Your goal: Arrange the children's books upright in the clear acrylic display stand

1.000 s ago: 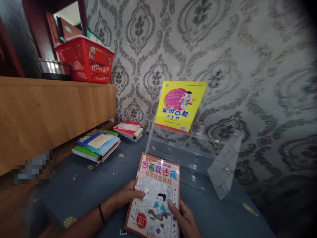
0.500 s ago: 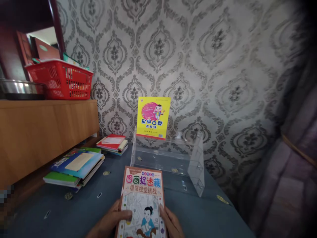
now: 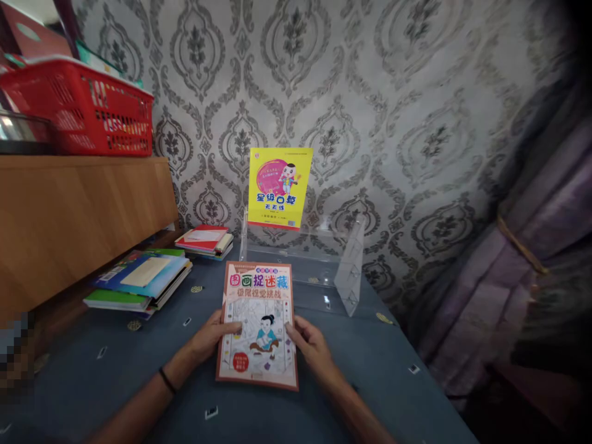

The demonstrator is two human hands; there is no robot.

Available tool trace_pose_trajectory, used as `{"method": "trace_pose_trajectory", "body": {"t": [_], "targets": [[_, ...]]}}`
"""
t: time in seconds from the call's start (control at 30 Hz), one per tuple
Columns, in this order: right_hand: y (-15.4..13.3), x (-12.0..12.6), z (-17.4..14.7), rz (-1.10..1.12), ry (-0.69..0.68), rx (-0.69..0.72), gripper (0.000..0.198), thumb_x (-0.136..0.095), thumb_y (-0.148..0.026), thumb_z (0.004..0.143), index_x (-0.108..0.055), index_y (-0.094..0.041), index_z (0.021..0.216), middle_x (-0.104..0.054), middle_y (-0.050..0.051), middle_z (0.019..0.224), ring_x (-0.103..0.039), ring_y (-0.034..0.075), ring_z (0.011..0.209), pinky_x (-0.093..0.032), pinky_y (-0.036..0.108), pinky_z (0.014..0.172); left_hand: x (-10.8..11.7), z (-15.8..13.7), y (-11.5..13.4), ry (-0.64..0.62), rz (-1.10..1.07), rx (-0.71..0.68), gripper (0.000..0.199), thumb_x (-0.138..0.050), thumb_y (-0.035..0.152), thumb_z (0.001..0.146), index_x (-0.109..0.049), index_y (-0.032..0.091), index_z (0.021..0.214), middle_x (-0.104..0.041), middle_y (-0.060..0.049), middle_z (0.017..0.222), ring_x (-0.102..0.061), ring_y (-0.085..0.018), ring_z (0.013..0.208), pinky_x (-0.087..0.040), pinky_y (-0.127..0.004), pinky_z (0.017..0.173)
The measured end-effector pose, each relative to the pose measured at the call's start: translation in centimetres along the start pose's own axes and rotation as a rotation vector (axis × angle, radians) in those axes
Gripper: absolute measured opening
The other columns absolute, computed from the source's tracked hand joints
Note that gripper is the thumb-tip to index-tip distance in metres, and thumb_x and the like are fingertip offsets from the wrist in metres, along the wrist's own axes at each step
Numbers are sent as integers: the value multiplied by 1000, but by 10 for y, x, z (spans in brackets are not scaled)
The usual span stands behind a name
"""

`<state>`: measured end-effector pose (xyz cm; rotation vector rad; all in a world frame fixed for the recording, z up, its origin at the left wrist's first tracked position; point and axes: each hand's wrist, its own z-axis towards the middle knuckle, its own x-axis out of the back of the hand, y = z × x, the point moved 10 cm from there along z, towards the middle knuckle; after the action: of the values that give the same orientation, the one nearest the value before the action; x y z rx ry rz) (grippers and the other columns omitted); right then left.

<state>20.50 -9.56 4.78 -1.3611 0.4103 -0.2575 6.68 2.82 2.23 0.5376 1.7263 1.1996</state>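
Observation:
A brown-bordered picture book [image 3: 259,364] is held upright-facing between my two hands, its cover toward me with a seated figure in blue. My left hand [image 3: 210,338] grips its left edge, thumb on the cover. On the opposite edge, my right hand [image 3: 309,342] closes in the same way; the fingers behind the book are hidden. Just beyond it stands a clear tiered rack [image 3: 348,280]. A yellow workbook [image 3: 280,188] with a cartoon child leans upright on the rack's top tier, at its left end.
To the left lie a stack of books with a blue cover on top [image 3: 139,277] and a smaller stack topped in red [image 3: 203,237]. A wooden cabinet [image 3: 83,228] bears a red basket [image 3: 111,111] and a metal bowl [image 3: 23,132]. A tied curtain [image 3: 513,271] hangs at right.
The view has tilted down, so the rack, workbook and stacks appear higher. The picture book and my hands also sit higher in view, with both forearms now showing. My grip is the same.

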Motion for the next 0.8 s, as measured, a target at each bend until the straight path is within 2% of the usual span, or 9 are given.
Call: {"method": "trace_pose_trajectory", "body": {"t": [0.13,0.3,0.37,0.43,0.53,0.67,0.8], "targets": [[-15,3,2,-61,12,65,49,-71,-63,79,-74,-20,101,-77,7,94,-70,23,81,-56,37,78,-11,4,19,-47,67,-43,42,-84,25,71,-73,10,108,-76,-19,109,-74,-31,90,-58,-41,83],[-24,5,2,-70,19,92,47,-72,-63,79,-75,-20,99,-78,7,95,-71,24,81,-57,37,75,-14,7,27,-39,117,-64,44,-86,26,68,-73,9,107,-76,-19,107,-75,-29,85,-59,-39,80],[-26,4,0,-58,25,87,46,-73,-62,78,-75,-20,97,-78,6,95,-72,24,82,-57,37,77,-12,8,28,-7,97,-70,47,-87,28,68,-72,9,109,-76,-19,107,-75,-28,85,-60,-38,80],[-27,4,-1,-29,44,75,44,-75,-60,77,-75,-21,97,-78,6,95,-72,24,84,-57,37,78,-8,9,27,76,45,-68,49,-87,35,70,-71,9,109,-77,-18,105,-75,-29,85,-60,-39,80],[-23,3,-4,55,77,31,42,-78,-57,75,-76,-21,98,-78,6,98,-72,26,88,-57,38,79,-7,10,27,164,-56,-74,52,-78,49,78,-69,8,110,-76,-19,107,-75,-31,91,-60,-42,86],[-9,2,-5,199,98,-45,44,-83,-54,70,-75,-21,98,-79,6,94,-73,27,89,-58,39,78,-22,10,31,101,-124,-79,53,-65,52,88,-68,8,117,-74,-20,115,-72,-33,105,-56,-46,98],[4,1,-6,301,95,-99,44,-87,-52,66,-76,-21,96,-79,7,93,-74,27,87,-58,40,78,-21,11,29,79,-141,-79,51,-59,50,93,-65,9,123,-72,-19,120,-68,-33,114,-53,-48,103]]}}
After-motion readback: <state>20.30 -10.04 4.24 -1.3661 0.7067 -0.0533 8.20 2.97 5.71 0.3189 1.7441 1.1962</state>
